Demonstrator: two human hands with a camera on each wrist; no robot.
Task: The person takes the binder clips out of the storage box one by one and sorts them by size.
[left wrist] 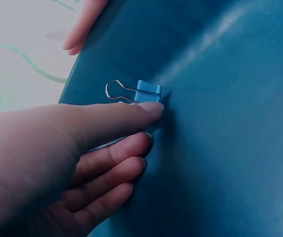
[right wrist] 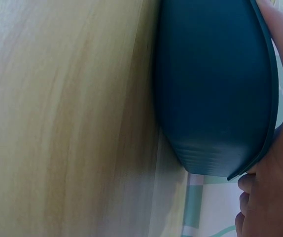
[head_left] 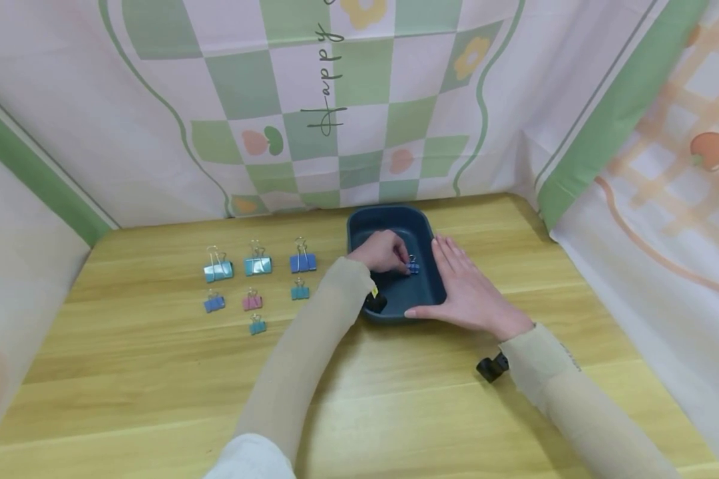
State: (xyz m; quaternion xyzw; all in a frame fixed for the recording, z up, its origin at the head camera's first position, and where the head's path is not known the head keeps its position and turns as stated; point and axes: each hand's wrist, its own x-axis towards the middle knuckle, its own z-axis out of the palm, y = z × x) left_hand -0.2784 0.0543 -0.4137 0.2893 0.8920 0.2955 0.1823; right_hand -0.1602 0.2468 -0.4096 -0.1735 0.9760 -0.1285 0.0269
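Inside the dark blue tray (head_left: 395,316), my left hand (head_left: 383,253) pinches a small blue binder clip (head_left: 413,268) between thumb and fingers, near the tray's right wall. The left wrist view shows this binder clip (left wrist: 148,91) just past the thumb tip, its wire handle pointing left and the other fingers curled below. My right hand (head_left: 470,293) rests against the right rim with straight fingers, its thumb spread along the near rim. Seen from the right wrist, the tray's outer wall (right wrist: 213,89) stands on the wooden table beside that hand.
Left of the tray stand large binder clips, two light blue (head_left: 218,271) and one blue (head_left: 303,263). Nearer are several small ones, including a pink clip (head_left: 252,303) and a teal clip (head_left: 257,327). A patterned cloth (head_left: 359,133) hangs behind the table (head_left: 156,399).
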